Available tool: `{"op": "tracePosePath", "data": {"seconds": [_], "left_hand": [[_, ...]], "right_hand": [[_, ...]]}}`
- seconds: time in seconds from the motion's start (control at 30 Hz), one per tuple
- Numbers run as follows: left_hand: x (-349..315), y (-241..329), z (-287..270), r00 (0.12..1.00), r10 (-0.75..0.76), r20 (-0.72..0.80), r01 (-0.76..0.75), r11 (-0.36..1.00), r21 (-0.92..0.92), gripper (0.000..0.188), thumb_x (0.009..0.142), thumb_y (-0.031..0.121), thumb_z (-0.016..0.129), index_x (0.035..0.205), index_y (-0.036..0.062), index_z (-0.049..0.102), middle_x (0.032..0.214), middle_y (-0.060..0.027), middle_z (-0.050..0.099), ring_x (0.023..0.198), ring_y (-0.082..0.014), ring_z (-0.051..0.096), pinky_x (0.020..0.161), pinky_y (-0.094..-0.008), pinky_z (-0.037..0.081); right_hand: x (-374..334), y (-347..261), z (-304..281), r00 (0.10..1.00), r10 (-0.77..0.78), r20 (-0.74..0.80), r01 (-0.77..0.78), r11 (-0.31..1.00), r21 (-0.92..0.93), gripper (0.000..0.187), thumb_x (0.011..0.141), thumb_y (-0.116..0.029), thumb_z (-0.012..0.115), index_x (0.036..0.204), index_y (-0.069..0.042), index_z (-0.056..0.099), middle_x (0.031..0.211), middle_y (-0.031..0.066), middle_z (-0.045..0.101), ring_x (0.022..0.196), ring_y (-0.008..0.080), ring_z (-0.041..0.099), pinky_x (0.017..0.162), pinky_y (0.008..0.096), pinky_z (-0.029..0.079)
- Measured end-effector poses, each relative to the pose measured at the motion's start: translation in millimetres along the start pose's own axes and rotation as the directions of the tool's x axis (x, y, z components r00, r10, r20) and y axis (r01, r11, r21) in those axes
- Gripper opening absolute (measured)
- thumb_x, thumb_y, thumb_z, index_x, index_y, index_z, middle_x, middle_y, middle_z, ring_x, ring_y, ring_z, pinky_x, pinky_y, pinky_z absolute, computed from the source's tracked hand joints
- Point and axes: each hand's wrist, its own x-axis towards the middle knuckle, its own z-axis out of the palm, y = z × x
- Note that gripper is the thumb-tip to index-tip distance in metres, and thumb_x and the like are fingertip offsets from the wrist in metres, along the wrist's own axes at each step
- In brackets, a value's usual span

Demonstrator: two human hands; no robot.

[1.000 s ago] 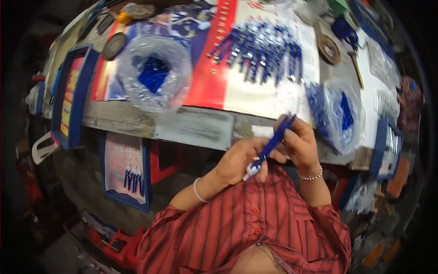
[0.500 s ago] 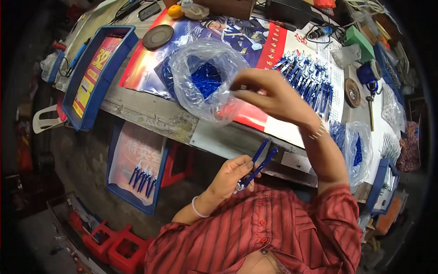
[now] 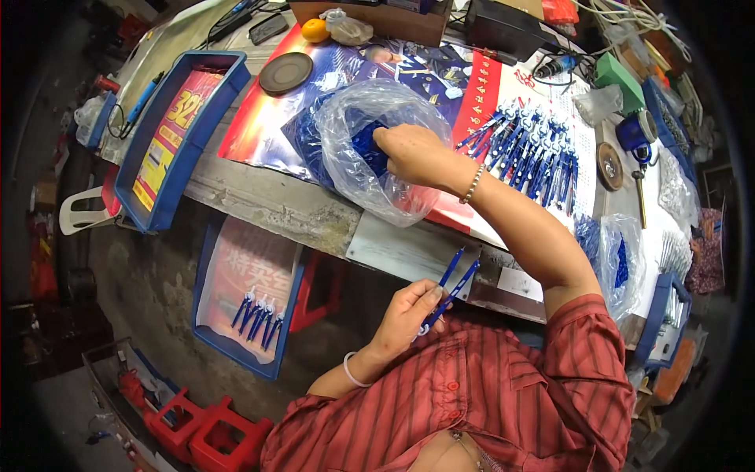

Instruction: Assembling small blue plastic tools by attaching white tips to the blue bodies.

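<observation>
My left hand point(image 3: 407, 313) is closed round the lower end of a blue drawing compass point(image 3: 454, 293), whose two narrow legs point up and apart. Over the table, my right hand point(image 3: 421, 157) reaches into the mouth of a clear plastic bag point(image 3: 389, 200). Its fingers curl down among small blue parts point(image 3: 366, 145), and the fingertips are hidden. To the right of that bag, several blue and white compasses point(image 3: 535, 149) lie in rows on a printed poster point(image 3: 271, 130). A few more compasses point(image 3: 258, 318) rest in a lined blue tray point(image 3: 275, 366) below the table edge.
A long blue tray point(image 3: 161, 211) sits at the table's left. Near the back are a brown disc point(image 3: 285, 74), an orange fruit point(image 3: 315, 31) and a dark box point(image 3: 503, 35). Another bag of blue parts point(image 3: 621, 263) stands at right. Red stools point(image 3: 228, 440) are at lower left.
My right hand has moved left and down into the bag's mouth from beside it. My left hand still holds the compass, slightly lower in the picture. The whole view has shifted slightly.
</observation>
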Motion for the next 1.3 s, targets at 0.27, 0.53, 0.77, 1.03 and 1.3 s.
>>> {"op": "tracePosePath", "data": {"seconds": [0.27, 0.53, 0.77, 1.03, 1.3], "left_hand": [[0.4, -1.5, 6.1, 1.0, 0.023, -0.011, -0.022, 0.999, 0.03, 0.024, 0.096, 0.025, 0.049, 0.096, 0.0027, 0.056, 0.082, -0.0041, 0.06, 0.058, -0.0072, 0.057, 0.055, -0.0196, 0.046], [0.2, -9.6, 9.8, 0.997, 0.052, -0.054, -0.049, 0.998, 0.051, 0.022, 0.096, 0.023, 0.049, 0.096, 0.0014, 0.055, 0.084, -0.0068, 0.061, 0.057, -0.0082, 0.057, 0.054, -0.0201, 0.046], [11.5, -13.2, 20.5, 0.999, 0.026, -0.025, -0.022, 0.99, 0.14, 0.021, 0.097, 0.02, 0.048, 0.096, 0.0008, 0.056, 0.083, -0.0055, 0.061, 0.058, -0.0081, 0.057, 0.054, -0.0199, 0.046], [9.1, -16.7, 22.1, 1.0, 0.001, -0.022, 0.004, 0.982, 0.19, 0.021, 0.097, 0.019, 0.047, 0.097, 0.0004, 0.056, 0.083, -0.0051, 0.06, 0.058, -0.0082, 0.057, 0.055, -0.0206, 0.046], [10.8, -13.9, 22.9, 0.999, 0.007, -0.043, 0.0, 0.985, 0.171, 0.02, 0.097, 0.018, 0.046, 0.095, 0.0002, 0.056, 0.083, -0.0048, 0.06, 0.058, -0.0078, 0.057, 0.054, -0.0202, 0.045]], "right_hand": [[3.2, 15.3, 0.7, 0.997, 0.003, -0.083, 0.018, 0.968, 0.252, 0.025, 0.068, -0.008, 0.058, 0.09, 0.002, 0.062, 0.081, 0.022, 0.063, 0.079, 0.0377, 0.061, 0.07, 0.0417, 0.048], [-3.0, 21.1, -9.7, 0.969, 0.015, -0.246, 0.11, 0.865, 0.489, 0.021, 0.075, -0.007, 0.054, 0.09, 0.001, 0.067, 0.085, 0.0162, 0.067, 0.079, 0.0265, 0.065, 0.073, 0.0338, 0.05], [0.3, 14.9, 5.2, 0.998, 0.02, -0.059, -0.014, 0.995, 0.101, 0.022, 0.074, -0.011, 0.06, 0.093, 0.0, 0.059, 0.087, 0.021, 0.063, 0.085, 0.0369, 0.062, 0.074, 0.0454, 0.048], [7.8, 8.8, 12.8, 0.999, -0.023, -0.049, 0.025, 0.999, 0.044, 0.014, 0.075, -0.003, 0.051, 0.087, 0.0, 0.058, 0.088, 0.0201, 0.062, 0.087, 0.0376, 0.061, 0.073, 0.0471, 0.048], [-36.1, 9.0, -34.3, 0.886, 0.098, -0.454, 0.163, 0.85, 0.501, 0.028, 0.08, -0.007, 0.062, 0.107, -0.001, 0.059, 0.089, 0.0151, 0.065, 0.078, 0.0234, 0.065, 0.067, 0.0324, 0.052]]}}
